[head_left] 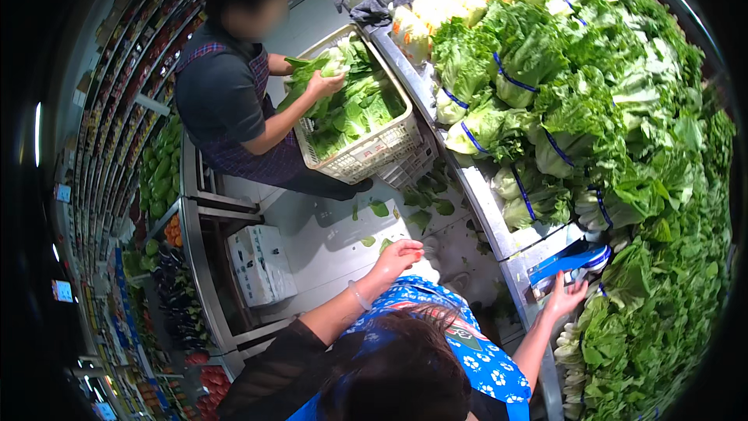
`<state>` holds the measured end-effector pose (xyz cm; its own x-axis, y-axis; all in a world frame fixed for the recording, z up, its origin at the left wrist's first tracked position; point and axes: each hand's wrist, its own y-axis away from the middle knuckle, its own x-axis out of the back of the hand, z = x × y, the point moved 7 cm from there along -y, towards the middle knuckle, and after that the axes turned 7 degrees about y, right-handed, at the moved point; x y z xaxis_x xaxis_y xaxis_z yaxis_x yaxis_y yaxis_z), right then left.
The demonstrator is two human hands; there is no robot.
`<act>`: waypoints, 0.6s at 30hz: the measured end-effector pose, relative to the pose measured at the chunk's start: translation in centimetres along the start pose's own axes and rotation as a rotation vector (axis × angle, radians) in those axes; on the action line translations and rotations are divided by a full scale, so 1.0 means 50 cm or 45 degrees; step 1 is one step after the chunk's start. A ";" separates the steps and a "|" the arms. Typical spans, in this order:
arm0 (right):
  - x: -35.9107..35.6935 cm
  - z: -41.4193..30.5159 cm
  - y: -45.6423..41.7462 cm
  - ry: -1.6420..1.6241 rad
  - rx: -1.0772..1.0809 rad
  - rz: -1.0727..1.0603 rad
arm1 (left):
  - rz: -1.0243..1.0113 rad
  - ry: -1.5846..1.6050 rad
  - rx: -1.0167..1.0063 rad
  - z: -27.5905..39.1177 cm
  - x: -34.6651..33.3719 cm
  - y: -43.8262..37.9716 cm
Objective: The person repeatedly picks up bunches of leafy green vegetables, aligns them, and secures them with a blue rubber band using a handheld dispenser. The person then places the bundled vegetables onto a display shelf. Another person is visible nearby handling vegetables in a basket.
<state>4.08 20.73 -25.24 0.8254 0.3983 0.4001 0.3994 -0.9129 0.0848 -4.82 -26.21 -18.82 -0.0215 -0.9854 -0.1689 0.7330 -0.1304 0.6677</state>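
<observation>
My left hand (397, 260) is held in front of my body, over the floor. Its fingers are loosely bent, with red at the fingertips. I cannot tell whether anything small is between them. My right hand (565, 299) is at the metal edge of the vegetable display, thumb and fingers apart, just beside a blue tape dispenser (558, 267) with a roll of blue tape. Whether the thumb touches the dispenser is unclear. Around it lie leafy greens (631, 272) and lettuce bunches (543, 152) bound with blue tape (523, 193).
Across the aisle a co-worker (234, 88) holds greens over a cream plastic crate (356, 158) full of leafy vegetables. Loose leaves (378, 208) lie on the tiled floor. A white foam box (263, 266) stands under the opposite produce stand (196, 257). Chinese cabbages (456, 0) are piled farther back.
</observation>
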 end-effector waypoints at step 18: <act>-0.241 -0.432 0.280 -0.152 0.665 -0.160 | -0.054 0.180 -0.317 0.224 0.229 -0.082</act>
<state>-8.91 1.19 -9.16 0.7859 0.5367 0.3071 0.6177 -0.7036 -0.3512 -15.69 -38.19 -15.37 0.0263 -0.9523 -0.3039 0.8781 -0.1233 0.4623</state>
